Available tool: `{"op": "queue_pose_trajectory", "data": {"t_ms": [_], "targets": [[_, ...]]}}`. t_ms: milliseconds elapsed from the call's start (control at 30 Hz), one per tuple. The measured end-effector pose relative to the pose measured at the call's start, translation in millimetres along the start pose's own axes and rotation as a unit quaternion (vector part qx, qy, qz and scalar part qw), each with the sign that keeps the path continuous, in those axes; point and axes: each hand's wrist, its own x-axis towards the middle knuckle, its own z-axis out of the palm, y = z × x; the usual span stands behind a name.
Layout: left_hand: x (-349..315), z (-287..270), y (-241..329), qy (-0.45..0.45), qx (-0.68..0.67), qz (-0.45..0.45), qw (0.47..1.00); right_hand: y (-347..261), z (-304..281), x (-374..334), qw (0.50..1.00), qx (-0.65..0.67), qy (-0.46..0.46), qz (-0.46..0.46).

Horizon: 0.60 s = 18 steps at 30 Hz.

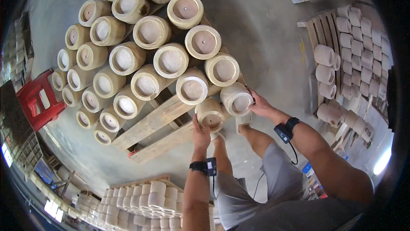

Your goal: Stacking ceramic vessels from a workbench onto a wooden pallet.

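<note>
My left hand (200,136) presses its fingers against the left side of a cream-coloured rounded pot (211,110) with a recessed round end, at the near corner of a wooden pallet. Around the right side of a second, paler pot (231,96) curve the fingers of my right hand (260,104). These two pots sit side by side, close together, with their recessed ends facing up towards me. Just beyond them stand more such pots, including one with a pinkish inset (192,87). The undersides of both gripped pots are hidden.
Rows of similar pots cover much of the pallet (158,118), whose slats show at its near side. A red plastic stool (40,98) stands at the left. Stacked pale pots (141,197) lie at lower left, and more (363,51) on pallets at the right. My feet are close to the pallet corner.
</note>
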Motion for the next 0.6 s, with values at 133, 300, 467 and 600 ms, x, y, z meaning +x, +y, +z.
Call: {"op": "queue_pose_trajectory", "data": {"t_ms": [133, 300, 467, 600], "targets": [[1, 2, 21, 0.028, 0.073, 0.012, 0.997, 2, 8, -3, 0.998, 0.018, 0.050, 0.030], [8, 0, 58, -0.027, 0.127, -0.065, 0.989, -39, -7, -7, 0.995, 0.030, 0.039, 0.085], [-11, -10, -1, 0.091, 0.038, 0.027, 0.995, -42, 2, -16, 0.996, -0.001, 0.043, 0.077], [-85, -38, -14, -0.032, 0.183, -0.027, 0.982, 29, -44, -101, 0.997, -0.069, -0.046, -0.010]]}}
